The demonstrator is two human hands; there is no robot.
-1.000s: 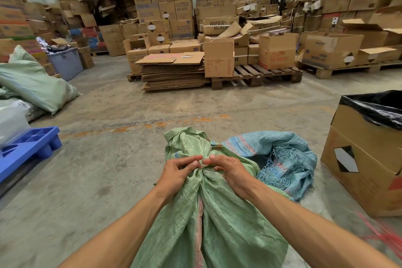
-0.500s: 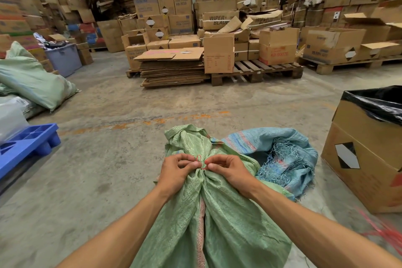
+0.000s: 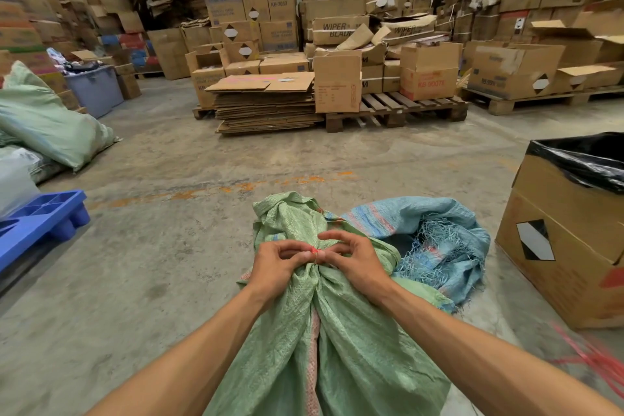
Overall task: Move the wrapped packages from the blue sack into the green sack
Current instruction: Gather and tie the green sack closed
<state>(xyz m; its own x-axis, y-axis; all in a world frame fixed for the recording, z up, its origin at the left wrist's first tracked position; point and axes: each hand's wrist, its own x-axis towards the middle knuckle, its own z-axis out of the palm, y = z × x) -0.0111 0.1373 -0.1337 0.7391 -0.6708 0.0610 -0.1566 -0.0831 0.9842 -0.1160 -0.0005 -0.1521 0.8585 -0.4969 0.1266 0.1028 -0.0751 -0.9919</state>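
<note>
Head view. The green sack point(image 3: 337, 348) lies full on the concrete floor point(image 3: 169, 263), its mouth gathered into a tight neck directly under the fingertips of both hands. The left hand point(image 3: 275, 263) and the right hand point(image 3: 354, 263) meet over this neck. The thumb and forefinger of each hand are brought together, pinching a thin red tie point(image 3: 314, 250) that sits between the two sets of fingertips; the remaining fingers curl loosely above the weave. The hands are placed symmetrically so that each can draw one end of the tie, which suggests that the neck is being bound shut. Whether a knot is already formed cannot be told; the tie is too small.

The blue sack point(image 3: 422, 233) lies collapsed just beyond and to the right of the right-hand fingers, its frayed mouth open and slack. Its flatness indicates that it holds little or nothing. No wrapped packages are visible; judging by the bulk of the green sack below the fingers, they are probably inside it, so the transfer appears complete and closure is the step in hand.

Further right of the fingers stands a cardboard box lined with a black bag point(image 3: 567, 230). Loose red strapping point(image 3: 597, 365) lies near the right forearm, a probable source of the tie. A blue plastic pallet point(image 3: 40, 223) sits well to the left.
</note>
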